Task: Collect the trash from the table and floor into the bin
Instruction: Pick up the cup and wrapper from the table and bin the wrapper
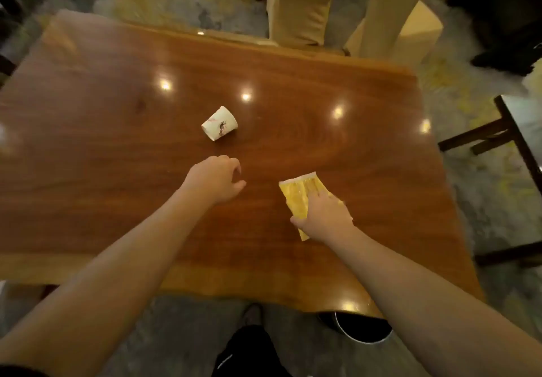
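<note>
A: Right hand (324, 218) laid flat on flat yellow plastic packet (302, 196), fingers spread over near half, thumb at left edge. Packet pressed to glossy reddish-brown wooden table (117, 171), far end poking out past fingertips.

B: Left hand (215, 180)?

A: Above tabletop, empty, fingers loosely curled, partly apart. Small white paper cup with dark print (219, 123) tipped on side, beyond left hand, near but not touching. Well apart from packet.

B: Hidden or unclear?

A: Near end of packet covered by right palm. Print on cup too blurred to read. Frame soft overall.

B: Bin?

A: Round dark bin with pale rim (362, 328) on floor, under near right table edge, mostly cut off by tabletop. Contents not visible. Directly below right forearm.
</note>
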Motion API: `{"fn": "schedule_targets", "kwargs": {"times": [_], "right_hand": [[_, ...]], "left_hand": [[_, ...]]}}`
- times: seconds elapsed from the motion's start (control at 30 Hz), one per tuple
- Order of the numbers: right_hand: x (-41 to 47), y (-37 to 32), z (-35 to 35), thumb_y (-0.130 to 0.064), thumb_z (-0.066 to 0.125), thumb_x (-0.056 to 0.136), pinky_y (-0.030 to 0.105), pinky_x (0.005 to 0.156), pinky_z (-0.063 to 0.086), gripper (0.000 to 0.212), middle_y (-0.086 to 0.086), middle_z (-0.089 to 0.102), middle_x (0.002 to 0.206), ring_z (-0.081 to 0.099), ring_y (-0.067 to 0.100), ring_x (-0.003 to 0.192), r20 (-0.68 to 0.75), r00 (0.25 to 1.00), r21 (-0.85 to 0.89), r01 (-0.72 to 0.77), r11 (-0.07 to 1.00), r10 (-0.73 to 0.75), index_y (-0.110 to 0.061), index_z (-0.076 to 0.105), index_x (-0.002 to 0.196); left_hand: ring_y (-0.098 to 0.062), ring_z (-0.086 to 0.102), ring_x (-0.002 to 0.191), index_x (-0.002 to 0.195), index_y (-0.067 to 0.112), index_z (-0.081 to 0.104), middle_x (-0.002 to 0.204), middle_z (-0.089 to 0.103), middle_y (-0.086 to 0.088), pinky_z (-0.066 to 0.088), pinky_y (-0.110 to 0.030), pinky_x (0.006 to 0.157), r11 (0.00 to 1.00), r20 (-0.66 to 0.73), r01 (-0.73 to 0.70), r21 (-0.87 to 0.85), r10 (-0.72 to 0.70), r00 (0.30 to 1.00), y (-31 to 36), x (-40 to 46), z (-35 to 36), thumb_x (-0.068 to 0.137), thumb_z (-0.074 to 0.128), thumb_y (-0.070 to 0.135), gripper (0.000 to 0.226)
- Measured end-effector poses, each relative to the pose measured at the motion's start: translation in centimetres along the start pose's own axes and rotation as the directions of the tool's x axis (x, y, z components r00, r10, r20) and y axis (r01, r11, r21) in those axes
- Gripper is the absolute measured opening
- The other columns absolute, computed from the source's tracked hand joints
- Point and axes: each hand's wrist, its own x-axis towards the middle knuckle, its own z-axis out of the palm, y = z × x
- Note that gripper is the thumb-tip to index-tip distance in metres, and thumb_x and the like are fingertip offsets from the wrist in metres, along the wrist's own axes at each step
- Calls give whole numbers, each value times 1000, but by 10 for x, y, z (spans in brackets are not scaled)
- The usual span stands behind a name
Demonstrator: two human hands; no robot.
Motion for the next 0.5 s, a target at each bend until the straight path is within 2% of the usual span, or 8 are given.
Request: {"fn": "schedule_targets", "kwargs": {"times": [0.07, 0.1, 0.2, 0.27, 0.33, 0.4, 0.5], "right_hand": [[11, -8, 5, -74, 57, 78, 49, 92, 49, 90, 6, 50, 141, 50, 32, 126, 38, 995, 17, -88, 996, 88, -18, 35, 146], [14, -12, 9, -73, 58, 80, 48, 92, 50, 88, 6, 50, 141, 50, 31, 125, 51, 993, 24, -105, 994, 104, -18, 37, 145], [26, -21, 19, -55, 59, 89, 43, 87, 53, 59, 8, 53, 132, 54, 29, 116, 69, 993, 35, -103, 994, 101, -17, 46, 133], [28, -23, 22, -41, 57, 92, 41, 83, 52, 45, 9, 54, 128, 55, 29, 112, 37, 995, 32, -91, 995, 90, -18, 47, 129], [28, -24, 25, -33, 54, 93, 39, 78, 52, 40, 8, 56, 125, 58, 28, 107, 6, 999, 14, -51, 999, 51, -19, 48, 130], [27, -24, 28, -31, 52, 95, 38, 77, 53, 41, 7, 56, 126, 60, 28, 106, -3, 1000, -2, 9, 1000, -9, -21, 47, 134], [25, -23, 30, -27, 49, 96, 38, 85, 54, 46, 7, 53, 136, 58, 27, 112, 13, 996, 0, 83, 997, -83, -24, 43, 142]], "left_hand": [[-15, 58, 90, 116, 29, 61, 107, 62, 5, 55, -35, 71, 1000, 67, 25, 3, -25, 997, -4, 9, 6, 88, 61, 54, 38], [-15, 57, 91, 117, 30, 61, 108, 61, 5, 54, -34, 72, 1000, 94, 27, 6, -27, 995, -7, 12, 12, 88, 61, 54, 38], [-14, 54, 95, 118, 30, 60, 110, 61, 5, 51, -32, 72, 999, 118, 38, -11, -37, 992, -18, 22, 22, 88, 62, 54, 38], [-14, 53, 97, 119, 30, 60, 111, 62, 5, 49, -32, 72, 999, 50, 46, -15, -46, 998, -26, 28, 22, 88, 63, 52, 38], [-19, 53, 104, 120, 28, 60, 116, 62, 2, 48, -35, 75, 998, -69, 56, 24, -54, 996, -33, 36, 18, 87, 64, 50, 39], [-26, 52, 113, 125, 24, 60, 124, 60, -4, 50, -41, 81, 994, -201, 66, 83, -48, 978, -40, 46, 13, 86, 66, 47, 45], [-32, 48, 114, 132, 17, 52, 129, 54, -11, 50, -45, 82, 991, -342, 92, 97, -53, 938, -50, 67, 2, 80, 71, 46, 62]]}}
